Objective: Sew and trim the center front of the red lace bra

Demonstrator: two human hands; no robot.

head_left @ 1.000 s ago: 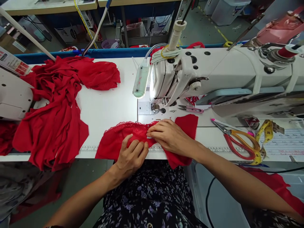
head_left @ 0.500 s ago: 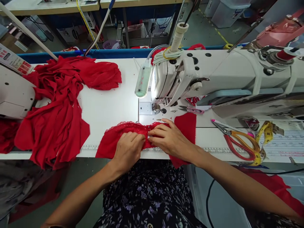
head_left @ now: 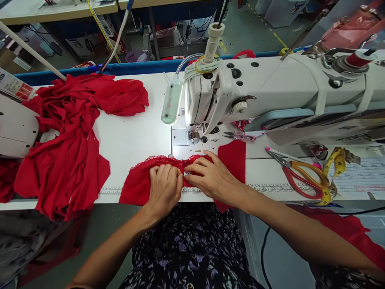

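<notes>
A red lace-edged cloth (head_left: 134,185) lies across the front of the sewing table, its lace border towards the machine. My left hand (head_left: 165,182) is closed on it, with the fingers curled under. Close beside, my right hand (head_left: 209,174) grips the same cloth near the middle; its index finger is raised apart and its thumb is mostly hidden. Between the fingertips of both hands shows a small whitish patch too small to name. A plain red part (head_left: 233,160) of the fabric spreads out beyond my right hand. The presser foot (head_left: 194,137) stands behind the cloth, apart from it.
The white sewing machine (head_left: 270,88) with its lamp (head_left: 172,100) fills the back right. Thread snips (head_left: 240,136), scissors (head_left: 300,176) and a yellow tape measure (head_left: 338,162) lie to the right. A heap of red fabric (head_left: 69,140) hangs over the left front edge.
The view has shifted slightly, so the machine and fabric heap sit further left. Both hands stay on the cloth in nearly the same pose; the left hand's fingers have shifted slightly.
</notes>
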